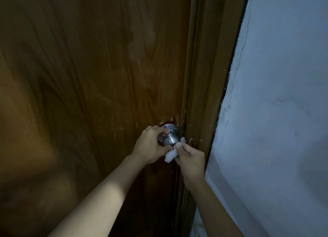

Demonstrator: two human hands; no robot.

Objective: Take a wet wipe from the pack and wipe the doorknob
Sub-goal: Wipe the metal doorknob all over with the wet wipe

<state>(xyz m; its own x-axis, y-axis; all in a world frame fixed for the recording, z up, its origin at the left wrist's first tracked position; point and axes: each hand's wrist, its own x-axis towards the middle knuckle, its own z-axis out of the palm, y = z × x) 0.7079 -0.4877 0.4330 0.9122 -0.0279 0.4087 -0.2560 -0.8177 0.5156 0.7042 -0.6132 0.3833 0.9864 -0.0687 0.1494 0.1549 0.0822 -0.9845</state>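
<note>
Doorknob (171, 137) betw. both hands: L (150, 146) gripping, R (190, 158) pinching wipe (171, 155).

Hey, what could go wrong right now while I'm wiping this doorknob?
The wipe, pinched in your right hand, touches only the lower right edge of the doorknob, so the rest may stay dirty. Your left hand grips the knob bare, so its fingers may re-smudge cleaned metal. The wipe looks bunched up, so it could slip from your pinch.
</note>
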